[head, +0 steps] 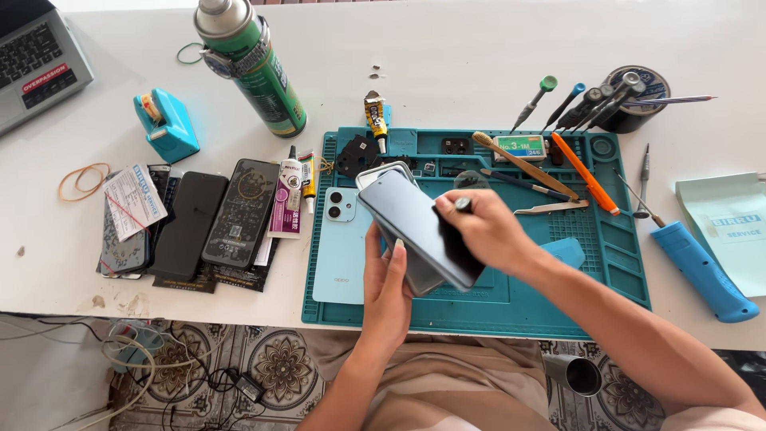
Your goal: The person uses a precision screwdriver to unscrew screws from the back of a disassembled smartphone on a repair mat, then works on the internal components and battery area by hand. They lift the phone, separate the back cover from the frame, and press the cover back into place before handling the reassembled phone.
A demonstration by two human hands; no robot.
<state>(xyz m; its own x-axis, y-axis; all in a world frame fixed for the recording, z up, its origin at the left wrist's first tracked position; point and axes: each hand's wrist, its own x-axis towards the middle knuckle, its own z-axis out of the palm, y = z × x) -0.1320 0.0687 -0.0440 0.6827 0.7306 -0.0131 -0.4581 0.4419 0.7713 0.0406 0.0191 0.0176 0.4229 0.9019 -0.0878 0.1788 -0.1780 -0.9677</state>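
Note:
I hold a dark-screened phone (pixel 411 219) tilted above the teal work mat (pixel 511 307). My left hand (pixel 385 291) cups its lower end from below. My right hand (pixel 483 230) grips the phone's right edge, with a small dark-tipped tool (pixel 462 204) pinched between the fingers against the glass. A second grey phone body (pixel 375 173) peeks out behind the held one. A light blue phone back cover (pixel 341 243) with two camera rings lies on the mat to the left.
Dark phone screens (pixel 214 215) and packets lie left of the mat. A green spray can (pixel 255 68), a teal tape dispenser (pixel 166 124), a glue tube (pixel 376 118), a brush (pixel 523 164), an orange tool (pixel 584 172), a cup of screwdrivers (pixel 630 100), a blue handle (pixel 702 271) and a laptop (pixel 36 64) surround it.

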